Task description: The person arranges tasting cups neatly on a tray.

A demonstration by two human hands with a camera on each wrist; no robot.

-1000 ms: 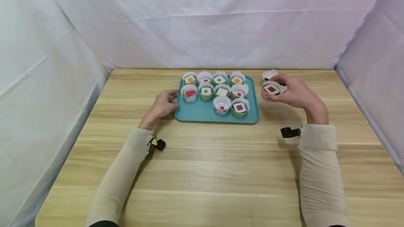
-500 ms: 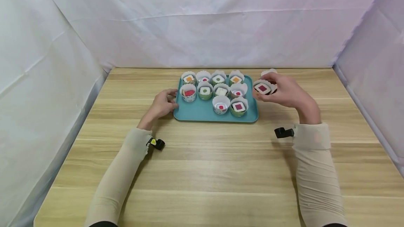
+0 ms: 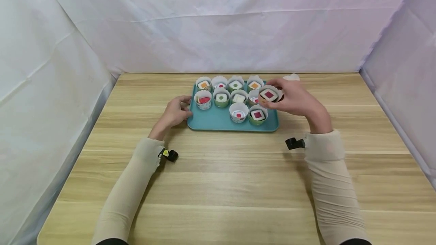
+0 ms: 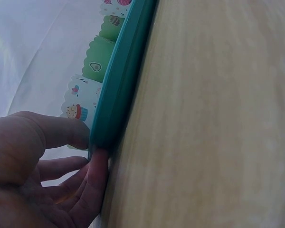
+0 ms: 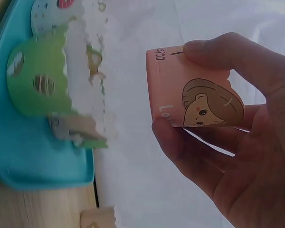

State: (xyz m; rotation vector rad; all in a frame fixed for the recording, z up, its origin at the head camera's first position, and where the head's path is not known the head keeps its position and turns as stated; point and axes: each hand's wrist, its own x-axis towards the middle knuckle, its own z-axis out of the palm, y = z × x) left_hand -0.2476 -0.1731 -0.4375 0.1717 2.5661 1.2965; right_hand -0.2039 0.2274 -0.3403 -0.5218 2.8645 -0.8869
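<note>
My right hand (image 3: 298,98) grips a paper baking cup (image 5: 171,90) between thumb and fingers. Its outside is pink with a cartoon face. Inside it, in the head view, sits a white square piece with a dark red centre (image 3: 269,94). The cup is held up over the right side of a teal tray (image 3: 212,120), in front of another cup. At the tray's left edge, my left hand (image 3: 175,112) pinches the rim, thumb (image 4: 73,133) on one side and a finger underneath. Several paper cups with similar pieces stand on the tray, among them a green cup (image 3: 257,115) and a white cup (image 3: 239,113).
Behind the right hand, a further paper cup (image 3: 291,77) stands on the wooden table (image 3: 218,177), mostly hidden. White cloth (image 3: 218,40) hangs along the back and both sides. The tray's front left part shows bare surface.
My right hand has carried the pink cup leftward, from beside the tray to over its right side. The left hand has stayed at the tray's edge.
</note>
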